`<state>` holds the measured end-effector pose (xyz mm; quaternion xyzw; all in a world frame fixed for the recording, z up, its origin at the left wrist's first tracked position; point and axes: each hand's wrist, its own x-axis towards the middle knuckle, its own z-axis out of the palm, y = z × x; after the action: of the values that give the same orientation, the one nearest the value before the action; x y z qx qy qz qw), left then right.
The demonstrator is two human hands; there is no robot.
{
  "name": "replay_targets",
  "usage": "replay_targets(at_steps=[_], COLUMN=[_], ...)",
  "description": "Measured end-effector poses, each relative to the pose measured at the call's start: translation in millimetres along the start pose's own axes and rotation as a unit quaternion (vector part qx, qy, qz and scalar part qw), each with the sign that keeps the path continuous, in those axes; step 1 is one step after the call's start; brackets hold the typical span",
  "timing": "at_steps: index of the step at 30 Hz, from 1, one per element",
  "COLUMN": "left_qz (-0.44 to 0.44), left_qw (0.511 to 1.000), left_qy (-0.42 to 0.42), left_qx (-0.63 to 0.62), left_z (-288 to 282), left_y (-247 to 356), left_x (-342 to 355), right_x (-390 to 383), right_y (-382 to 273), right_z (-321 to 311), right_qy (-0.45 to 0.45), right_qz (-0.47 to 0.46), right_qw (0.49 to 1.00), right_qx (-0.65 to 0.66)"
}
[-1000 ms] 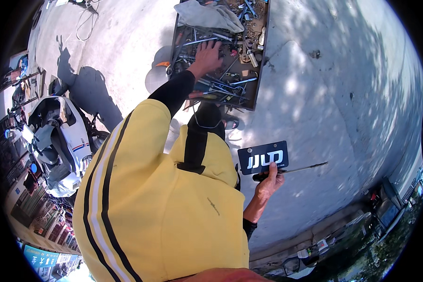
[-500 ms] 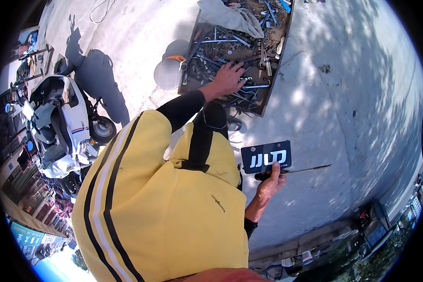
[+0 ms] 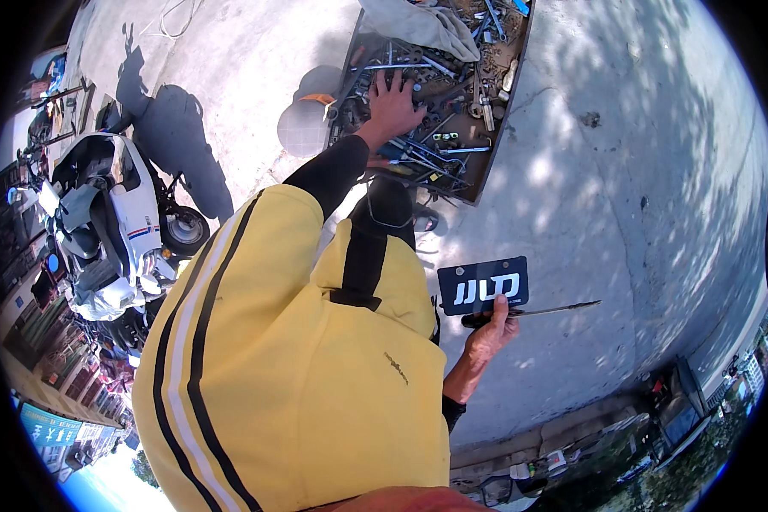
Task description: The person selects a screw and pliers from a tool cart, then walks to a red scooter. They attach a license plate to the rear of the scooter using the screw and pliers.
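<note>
My left hand (image 3: 392, 109) reaches palm down over a shallow metal tray (image 3: 494, 147) full of loose tools. Its fingers are spread, and nothing shows gripped in them. Around it lie wrenches, sockets and rods, with several long-shafted tools (image 3: 431, 158) near the wrist. At the lower right, my right hand (image 3: 489, 335) is closed on a small black rectangular plate (image 3: 471, 271) with white markings and two round fasteners along its top. The same hand also holds a screwdriver (image 3: 563, 308), its thin shaft pointing right and its dark handle partly covered by the fingers.
A pale cloth (image 3: 422, 27) lies over the tray's far end. Left of the tray is a grey round disc (image 3: 302, 130) on the concrete with an orange piece (image 3: 318, 98) beside it. A white scooter (image 3: 132, 226) stands at the left. One of my shoes (image 3: 425, 224) shows below the tray.
My left hand has moved left and farther up across the tray, uncovering the tools near its near edge. My right hand, the plate and the screwdriver stay in place.
</note>
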<state>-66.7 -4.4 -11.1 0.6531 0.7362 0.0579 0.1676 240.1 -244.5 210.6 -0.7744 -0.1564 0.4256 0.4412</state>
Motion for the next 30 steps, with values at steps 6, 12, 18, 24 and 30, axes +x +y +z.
replay_targets(at_steps=[6, 12, 18, 24, 30], left_qz=[0.066, 0.171, 0.155, 0.01, 0.024], left_qw=[0.997, 0.984, 0.984, 0.998, 1.0], left_qy=[-0.029, -0.013, 0.039, 0.061, -0.01], left_qx=[-0.036, -0.049, -0.081, -0.007, -0.014], left_z=[4.1, 5.9, 6.1, 6.6, 11.4], left_y=[46.0, 38.8, 4.6, -21.7, 20.0], left_x=[-29.8, -70.9, -62.1, -10.2, -26.2], right_x=[-1.1, 2.4, 2.4, 2.2, 0.8], right_y=[-2.2, -3.2, -0.8, 3.9, 8.1], right_z=[5.2, 5.7, -1.7, -5.3, -1.3], right_qy=[-0.024, -0.037, -0.027, -0.023, -0.036], right_qz=[-0.007, -0.019, -0.015, -0.027, -0.021], right_qw=[1.0, 0.999, 0.999, 0.999, 0.999], right_qx=[0.005, 0.017, 0.012, -0.001, 0.011])
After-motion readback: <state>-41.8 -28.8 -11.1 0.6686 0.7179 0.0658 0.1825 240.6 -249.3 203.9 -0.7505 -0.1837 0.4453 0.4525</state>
